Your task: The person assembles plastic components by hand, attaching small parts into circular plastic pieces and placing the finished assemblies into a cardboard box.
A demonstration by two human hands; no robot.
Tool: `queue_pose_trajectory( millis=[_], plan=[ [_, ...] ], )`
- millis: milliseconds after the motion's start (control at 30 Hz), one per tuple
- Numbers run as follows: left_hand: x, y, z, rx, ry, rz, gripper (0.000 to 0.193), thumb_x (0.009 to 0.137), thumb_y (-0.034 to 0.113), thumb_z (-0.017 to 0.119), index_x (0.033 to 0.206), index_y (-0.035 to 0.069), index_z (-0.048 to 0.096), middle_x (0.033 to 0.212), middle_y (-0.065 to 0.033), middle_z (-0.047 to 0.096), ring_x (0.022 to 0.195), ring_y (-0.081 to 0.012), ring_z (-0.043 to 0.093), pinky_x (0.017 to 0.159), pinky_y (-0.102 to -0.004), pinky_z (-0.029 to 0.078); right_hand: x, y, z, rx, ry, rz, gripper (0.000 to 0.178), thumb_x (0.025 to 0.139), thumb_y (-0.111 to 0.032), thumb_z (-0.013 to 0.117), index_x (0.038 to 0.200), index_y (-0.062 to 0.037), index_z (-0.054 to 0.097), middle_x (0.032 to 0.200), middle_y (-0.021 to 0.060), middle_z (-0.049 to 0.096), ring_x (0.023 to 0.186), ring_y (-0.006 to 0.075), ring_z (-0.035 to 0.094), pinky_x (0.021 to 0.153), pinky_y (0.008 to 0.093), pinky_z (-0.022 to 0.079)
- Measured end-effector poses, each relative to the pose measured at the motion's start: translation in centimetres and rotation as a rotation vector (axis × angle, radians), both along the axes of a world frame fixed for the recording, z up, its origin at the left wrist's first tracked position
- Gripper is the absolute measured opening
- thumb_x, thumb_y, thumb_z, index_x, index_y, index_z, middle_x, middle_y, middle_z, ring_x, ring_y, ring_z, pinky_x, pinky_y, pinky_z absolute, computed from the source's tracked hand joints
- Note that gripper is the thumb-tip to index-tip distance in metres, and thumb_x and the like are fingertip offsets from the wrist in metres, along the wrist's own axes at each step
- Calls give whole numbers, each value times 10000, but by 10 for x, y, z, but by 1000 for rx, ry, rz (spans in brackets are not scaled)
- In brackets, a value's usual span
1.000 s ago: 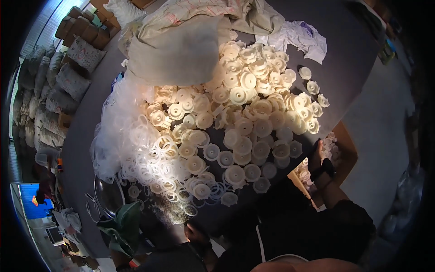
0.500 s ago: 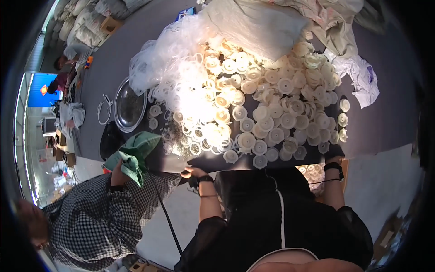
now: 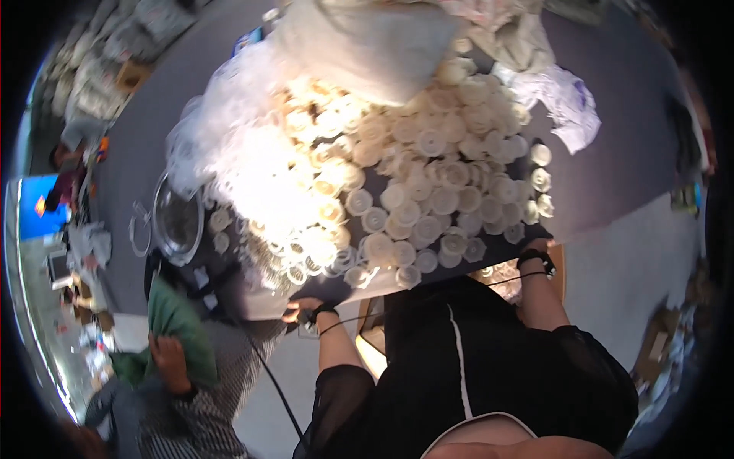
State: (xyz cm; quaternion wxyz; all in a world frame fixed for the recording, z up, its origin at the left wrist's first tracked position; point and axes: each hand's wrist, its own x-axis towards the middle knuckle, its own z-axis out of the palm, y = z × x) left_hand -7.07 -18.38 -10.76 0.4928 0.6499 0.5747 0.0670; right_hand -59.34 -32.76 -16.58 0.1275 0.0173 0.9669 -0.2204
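My left hand (image 3: pixel 302 307) is at the front edge of the grey-covered table (image 3: pixel 612 164), its fingers curled against that edge. Farther right, my right hand (image 3: pixel 539 246) is closed at the same edge; its fingers are blurred and partly hidden. A dark band is on each wrist. Between and beyond my hands lies a big heap of cream-white round plastic parts (image 3: pixel 432 143), like small notched discs with a centre hole. Several loose discs (image 3: pixel 540 180) lie apart near my right hand. Thin translucent rings (image 3: pixel 248 168) are piled at the left, partly washed out by bright light.
A shiny metal bowl (image 3: pixel 177 218) stands left of the rings, beside a white cable (image 3: pixel 140 229). A pale sack (image 3: pixel 367 50) covers the heap's far side; a crumpled white bag (image 3: pixel 562 103) is at its right. A co-worker's hand (image 3: pixel 170 359) holds a green cloth (image 3: pixel 183 329) close by on the left.
The view has swung, so the table appears shifted left and tilted. Both my hands stay at the table edge. The co-worker's green cloth has moved down and left, away from the table.
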Motion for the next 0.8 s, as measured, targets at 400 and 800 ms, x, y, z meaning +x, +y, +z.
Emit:
queue_pose_trajectory(
  millis=[400, 800],
  plan=[
    [47, -114, 39, -234, 249, 499, 230, 844, 173, 529, 1003, 21, 595, 1224, -46, 459, 1107, -223, 437, 884, -304, 447, 13, 14, 19, -281, -166, -91, 773, 847, -603, 223, 1187, 36, 495, 1128, 194, 565, 1047, 306, 543, 881, 401, 435],
    [136, -155, 69, -572, 376, 1182, 224, 832, 151, 524, 1009, 41, 606, 1254, -3, 446, 1136, -204, 416, 911, -301, 435, 53, 67, 136, -400, -325, -229, 847, 816, -667, 224, 1178, 50, 492, 1106, 200, 578, 1027, 358, 555, 846, 442, 475]
  ],
)
